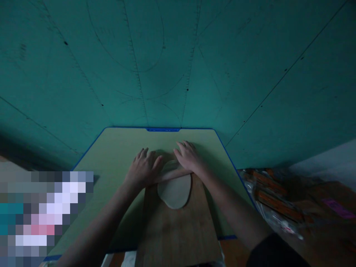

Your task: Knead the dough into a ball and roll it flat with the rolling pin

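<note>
A wooden rolling pin (172, 174) lies across a flat, pale piece of dough (175, 193) on a wooden cutting board (179, 231). My left hand (145, 167) rests over the pin's left end, its fingers pointing away from me. Over the right end lies my right hand (187, 155), fingers stretched forward and slightly spread. Both palms press on the pin from above rather than wrapping round it. Part of the dough shows beyond the pin, between the hands.
Beneath the board is a pale table (122, 142) with a blue edge. A green wall (172, 74) with drawn lines rises behind it. Plastic-wrapped orange-brown items (278, 205) lie on the right. A blurred-out patch covers the lower left.
</note>
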